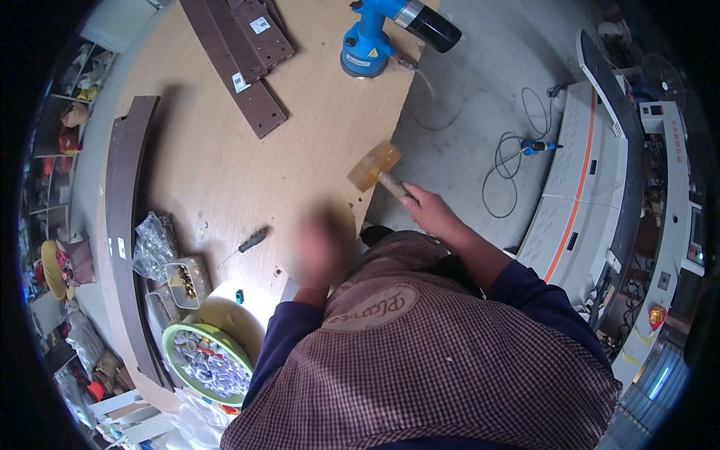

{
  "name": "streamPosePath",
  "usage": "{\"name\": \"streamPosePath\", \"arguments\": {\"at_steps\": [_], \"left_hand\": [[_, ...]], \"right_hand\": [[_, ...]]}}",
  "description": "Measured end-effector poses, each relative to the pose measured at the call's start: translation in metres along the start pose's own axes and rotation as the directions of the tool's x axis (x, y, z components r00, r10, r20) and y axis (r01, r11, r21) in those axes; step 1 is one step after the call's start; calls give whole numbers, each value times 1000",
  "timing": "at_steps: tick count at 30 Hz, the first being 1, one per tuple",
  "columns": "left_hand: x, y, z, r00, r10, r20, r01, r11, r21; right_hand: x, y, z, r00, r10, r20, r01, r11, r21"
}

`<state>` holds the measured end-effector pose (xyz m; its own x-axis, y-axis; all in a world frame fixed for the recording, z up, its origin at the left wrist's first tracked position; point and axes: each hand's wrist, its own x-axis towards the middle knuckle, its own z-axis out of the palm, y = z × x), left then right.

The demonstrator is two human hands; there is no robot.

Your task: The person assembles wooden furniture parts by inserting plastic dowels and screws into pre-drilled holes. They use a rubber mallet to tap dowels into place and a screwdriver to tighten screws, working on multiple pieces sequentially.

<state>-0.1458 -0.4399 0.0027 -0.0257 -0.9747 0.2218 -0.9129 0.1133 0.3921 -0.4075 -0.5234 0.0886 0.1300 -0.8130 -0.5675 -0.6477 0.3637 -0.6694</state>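
My right hand [433, 212] is wrapped round the wooden handle of a mallet [375, 166]. The mallet's amber, see-through head is raised by the table's right edge. Over the near edge of the wooden table [217, 172] is my left hand [315, 244], inside a blurred patch that hides its fingers and anything in them. A screwdriver [253, 240] with a dark handle lies to its left. Closer to me on the tabletop is a small dark green piece [239, 297].
Brown metal strips [259, 112] and a blue rivet gun [364, 52] occupy the far side. Along the left run a long brown bar [124, 217], a plastic bag [154, 244], a tub of small brass-coloured parts [196, 279] and a green basin [171, 334]. A corded blue tool [534, 147] lies on the floor.
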Motion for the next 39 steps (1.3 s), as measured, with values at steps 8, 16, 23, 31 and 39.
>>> {"name": "streamPosePath", "arguments": {"at_steps": [8, 16, 23, 31, 39], "left_hand": [[-7, -2, -10, 999, -47, -20, 49, 991, 127], [-8, -1, -10, 996, -92, -17, 93, 990, 109], [-11, -2, -15, 990, -139, -13, 139, 985, 106], [-25, -1, -17, 959, -275, 64, 270, 960, 67], [-30, -2, -22, 948, -302, 98, 299, 953, 48]], "right_hand": [[-9, -4, 14, 996, -36, 82, 45, 992, -116], [-1, -1, 19, 979, -187, -81, 179, 979, -100], [14, -17, 33, 979, -203, 12, 203, 977, -64], [35, -37, 29, 951, -241, 193, 276, 943, -184], [62, -33, 32, 882, -374, 288, 431, 886, -172]]}}
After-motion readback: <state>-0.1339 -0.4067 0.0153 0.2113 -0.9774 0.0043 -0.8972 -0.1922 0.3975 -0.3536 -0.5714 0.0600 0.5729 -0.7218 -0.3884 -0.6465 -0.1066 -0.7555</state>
